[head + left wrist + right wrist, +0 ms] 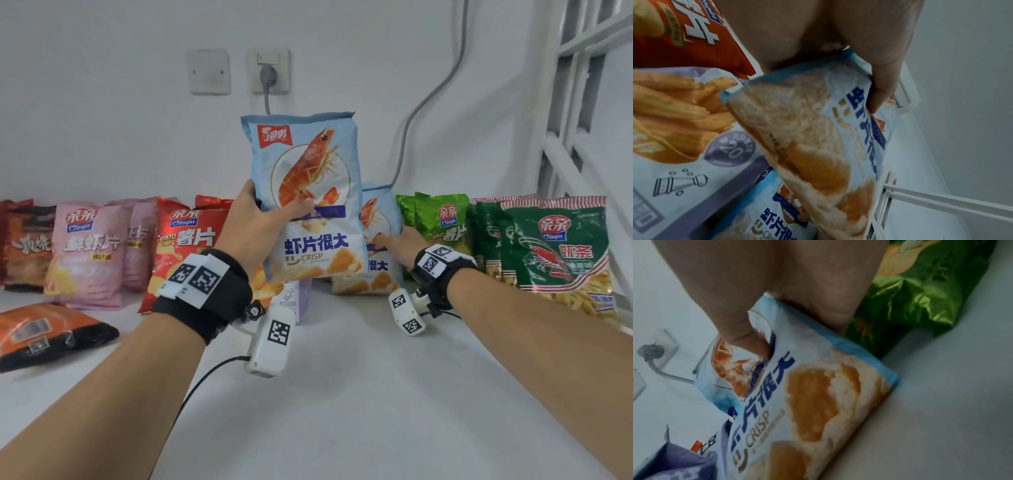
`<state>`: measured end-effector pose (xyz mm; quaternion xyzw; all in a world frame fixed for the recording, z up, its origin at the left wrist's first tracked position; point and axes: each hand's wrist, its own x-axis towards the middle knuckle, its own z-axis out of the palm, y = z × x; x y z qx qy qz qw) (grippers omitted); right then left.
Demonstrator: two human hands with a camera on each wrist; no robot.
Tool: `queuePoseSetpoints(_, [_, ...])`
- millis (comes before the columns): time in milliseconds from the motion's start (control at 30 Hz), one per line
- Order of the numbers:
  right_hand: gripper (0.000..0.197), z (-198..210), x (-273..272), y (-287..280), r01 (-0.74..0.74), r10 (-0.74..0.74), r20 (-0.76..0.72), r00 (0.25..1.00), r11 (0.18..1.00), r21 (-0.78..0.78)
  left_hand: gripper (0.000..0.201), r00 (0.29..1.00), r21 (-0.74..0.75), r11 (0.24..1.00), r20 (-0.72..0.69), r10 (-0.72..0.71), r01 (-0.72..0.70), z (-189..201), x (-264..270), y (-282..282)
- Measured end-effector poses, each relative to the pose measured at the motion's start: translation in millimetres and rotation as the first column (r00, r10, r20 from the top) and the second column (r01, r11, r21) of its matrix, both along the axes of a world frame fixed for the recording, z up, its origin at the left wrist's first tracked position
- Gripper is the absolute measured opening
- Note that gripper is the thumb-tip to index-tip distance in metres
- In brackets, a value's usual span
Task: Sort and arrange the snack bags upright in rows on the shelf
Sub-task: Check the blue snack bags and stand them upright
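My left hand (274, 212) grips a light blue shrimp-crisp bag (308, 164) by its left edge and holds it upright above the white shelf (342, 394). In the left wrist view the thumb (879, 91) lies across that bag's (807, 129) front. A second light blue shrimp bag (382, 219) stands behind it by the wall, half hidden. My right hand (397, 241) grips this one at its right edge, the thumb (748, 340) on the bag's (818, 394) front and the fingers hidden behind it.
Along the wall stand brown bags (29, 243), pink bags (89, 250), red chip bags (185, 246), light green bags (442, 222) and dark green bags (555, 253). A purple bag (684, 162) stands under the held one. An orange-black bag (51, 332) lies flat front left. A plugged socket (270, 72) is above.
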<state>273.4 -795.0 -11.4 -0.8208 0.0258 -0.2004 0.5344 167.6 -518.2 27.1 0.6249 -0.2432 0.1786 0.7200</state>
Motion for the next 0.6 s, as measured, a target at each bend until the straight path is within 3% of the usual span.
queuePoseSetpoints(67, [0.017, -0.9, -0.2, -3.5, -0.009, 0.007, -0.031, 1.0, 0.998, -0.059, 0.054, 1.0, 0.019, 1.0, -0.004, 0.008, -0.007, -0.5, 0.4, -0.5])
queuePoseSetpoints(167, [0.043, -1.9, -5.5, -9.7, 0.009, -0.02, -0.081, 0.996, 0.991, -0.132, 0.054, 1.0, 0.044, 0.999, -0.005, 0.021, -0.021, -1.9, -0.3, -2.0])
queuePoseSetpoints(233, [0.051, 1.0, -16.1, -10.6, 0.015, -0.036, -0.093, 0.995, 0.976, -0.215, 0.054, 1.0, 0.046, 0.999, -0.012, 0.027, -0.026, -2.1, -1.6, -3.0])
queuePoseSetpoints(367, [0.063, 17.3, -52.4, -13.3, 0.004, 0.007, 0.031, 0.999, 0.934, -0.357, 0.056, 0.999, 0.052, 0.998, -0.032, 0.028, -0.026, -1.0, -8.6, -6.8])
queuePoseSetpoints(433, [0.071, 25.1, -74.5, -16.3, -0.055, 0.094, 0.114, 0.989, 0.95, -0.307, 0.058, 0.999, 0.051, 0.999, -0.035, 0.014, -0.012, -1.0, -14.5, -11.0])
queuePoseSetpoints(533, [0.083, 30.7, -110.5, -18.0, -0.319, 0.316, 0.149, 0.937, 0.948, -0.003, 0.065, 0.997, 0.025, 0.999, -0.061, -0.039, 0.04, -1.2, -26.3, -22.6])
queuePoseSetpoints(600, [0.068, 28.6, -127.6, -18.3, -0.471, 0.46, 0.122, 0.88, 0.877, 0.095, 0.071, 0.994, 0.035, 0.996, -0.074, -0.075, 0.078, -1.6, -33.8, -35.5])
